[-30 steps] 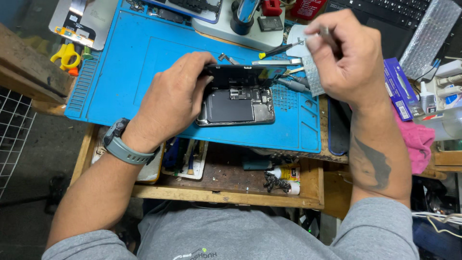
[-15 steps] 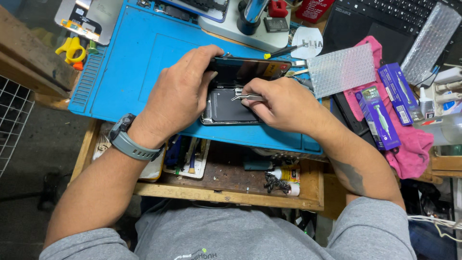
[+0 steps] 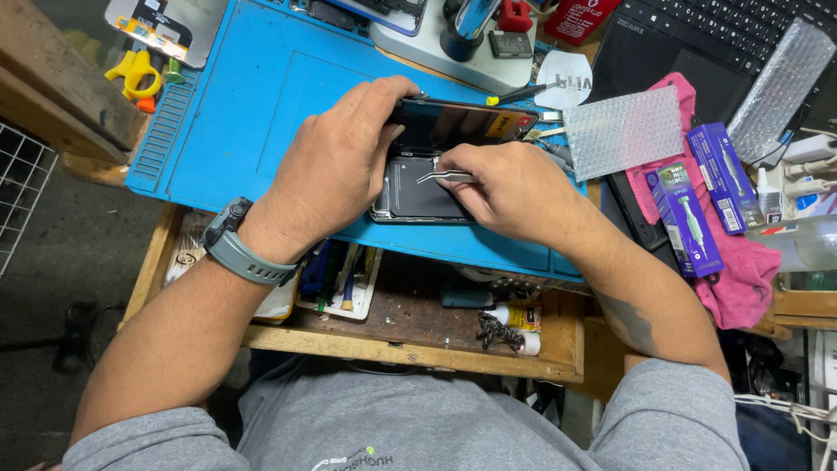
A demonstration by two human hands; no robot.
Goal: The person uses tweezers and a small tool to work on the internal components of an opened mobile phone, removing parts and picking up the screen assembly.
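An opened phone (image 3: 411, 194) lies on the blue work mat (image 3: 253, 105), its screen panel (image 3: 462, 122) lifted up at the far edge. My left hand (image 3: 336, 170) holds the lifted screen panel and the phone's left side. My right hand (image 3: 514, 192) pinches metal tweezers (image 3: 440, 177), their tips pointing left into the phone's open body. A grey watch is on my left wrist.
A pink cloth (image 3: 741, 279) with two purple tool boxes (image 3: 684, 218) lies at right, bubble wrap (image 3: 623, 131) beside it. A keyboard (image 3: 741, 26) sits at the far right, yellow-handled tools (image 3: 135, 74) at far left. An open drawer (image 3: 410, 323) with small tools is below the mat.
My right hand came down from above the mat at the far right onto the phone, bringing the tweezers into its open body. My left hand stays on the screen.
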